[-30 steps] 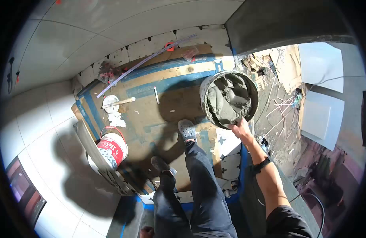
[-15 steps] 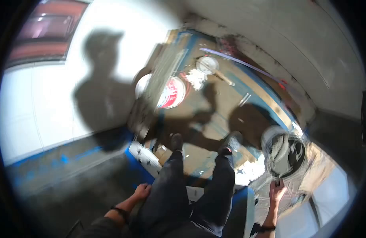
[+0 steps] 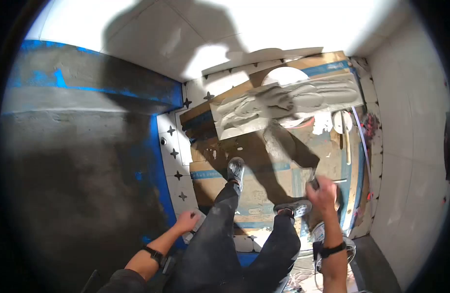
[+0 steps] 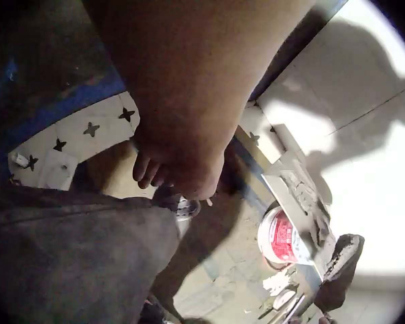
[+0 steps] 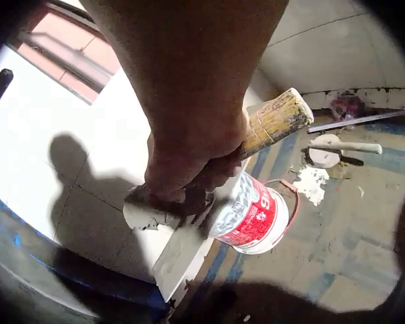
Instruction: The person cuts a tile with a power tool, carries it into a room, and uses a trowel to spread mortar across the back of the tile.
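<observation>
My right hand [image 3: 323, 194] grips a trowel [image 5: 278, 125] by its thick, worn wooden handle. Grey mortar [image 5: 143, 210] sits on the trowel's blade, most of which is hidden behind the hand in the right wrist view. Beyond that hand, a long tile [image 3: 239, 132] spread with ridged grey mortar leans against a white and red bucket [image 5: 256, 219]. My left hand [image 3: 186, 222] hangs beside the left knee with loosely bent fingers [image 4: 143, 169], holding nothing.
Behind the right forearm stands the mortar bucket [image 3: 353, 248], partly hidden. Cardboard [image 3: 213, 188] covers the floor under my feet. A white lid with a stick-like tool [image 3: 348, 146] lies near the right wall, beside a long purple strip [image 3: 360, 132]. Blue tape [image 3: 159, 161] edges the dark ledge at left.
My view has swung left toward the coated tile. The right hand has left the mortar bucket and carries the loaded trowel toward the tile. The left hand stays low by the leg.
</observation>
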`<action>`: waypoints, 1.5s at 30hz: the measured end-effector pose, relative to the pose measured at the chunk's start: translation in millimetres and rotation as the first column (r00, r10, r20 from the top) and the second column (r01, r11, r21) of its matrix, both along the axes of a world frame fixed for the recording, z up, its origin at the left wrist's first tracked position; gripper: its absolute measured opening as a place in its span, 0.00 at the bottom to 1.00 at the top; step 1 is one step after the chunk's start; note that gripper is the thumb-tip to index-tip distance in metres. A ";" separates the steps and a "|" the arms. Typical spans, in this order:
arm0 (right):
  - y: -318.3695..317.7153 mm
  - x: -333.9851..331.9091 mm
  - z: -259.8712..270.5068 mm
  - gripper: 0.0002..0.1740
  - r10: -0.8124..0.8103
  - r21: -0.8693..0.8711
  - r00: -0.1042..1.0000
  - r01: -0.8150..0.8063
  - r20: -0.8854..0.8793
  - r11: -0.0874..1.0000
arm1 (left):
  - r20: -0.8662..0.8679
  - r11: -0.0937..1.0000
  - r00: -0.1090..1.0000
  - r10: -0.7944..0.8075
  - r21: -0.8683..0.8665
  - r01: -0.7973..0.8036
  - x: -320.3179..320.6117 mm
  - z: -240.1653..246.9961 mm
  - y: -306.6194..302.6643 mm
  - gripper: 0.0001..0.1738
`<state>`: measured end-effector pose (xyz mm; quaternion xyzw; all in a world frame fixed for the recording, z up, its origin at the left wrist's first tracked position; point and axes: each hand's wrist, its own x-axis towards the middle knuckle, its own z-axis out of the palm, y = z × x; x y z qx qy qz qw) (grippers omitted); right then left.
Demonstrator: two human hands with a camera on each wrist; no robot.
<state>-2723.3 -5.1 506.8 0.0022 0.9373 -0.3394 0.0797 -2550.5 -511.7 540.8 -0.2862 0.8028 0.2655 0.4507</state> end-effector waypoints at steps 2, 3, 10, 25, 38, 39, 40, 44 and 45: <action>-47.2 -70.4 -6.7 0.13 0.180 0.266 0.980 -0.151 -0.088 0.952 | -0.124 0.996 0.990 0.072 0.060 -0.065 -49.1 -54.7 -28.3 0.22; -65.1 -102.4 -17.2 0.13 0.262 0.314 0.957 -0.211 -0.128 0.926 | -0.216 0.996 0.974 0.072 0.060 -0.061 -62.7 -98.5 -43.4 0.22; -146.9 -195.1 -12.0 0.11 0.353 0.597 0.933 -0.247 -0.065 0.763 | -0.423 0.875 0.794 0.436 0.407 -0.263 -227.2 -261.3 -62.8 0.16; -319.6 -100.3 -84.2 0.22 -0.176 0.087 0.847 0.153 0.501 0.984 | 0.105 0.340 0.556 0.825 0.693 -0.636 -314.2 -252.1 -12.8 0.44; -337.6 -139.0 -47.1 0.22 -0.061 0.102 0.805 0.001 0.590 0.995 | 0.248 0.174 0.444 0.861 0.677 -0.715 -315.2 -225.2 -18.7 0.46; -344.6 -133.1 -50.3 0.22 -0.048 0.184 0.804 -0.077 0.592 0.980 | 0.265 0.160 0.460 0.847 0.698 -0.698 -315.0 -225.3 -20.8 0.46; -346.6 -123.2 -47.2 0.20 -0.046 0.234 0.783 -0.128 0.620 0.964 | 0.284 0.144 0.477 0.832 0.719 -0.680 -316.1 -225.9 -21.6 0.47; -331.8 -121.0 -23.6 0.12 -0.016 0.395 0.753 -0.327 0.658 0.859 | 0.288 0.166 0.457 0.841 0.667 -0.726 -317.8 -228.2 -25.1 0.46; -313.8 -119.3 -28.7 0.10 -0.015 0.519 0.819 -0.350 0.574 0.780 | 0.303 0.128 0.459 0.835 0.705 -0.698 -315.1 -236.5 -26.9 0.47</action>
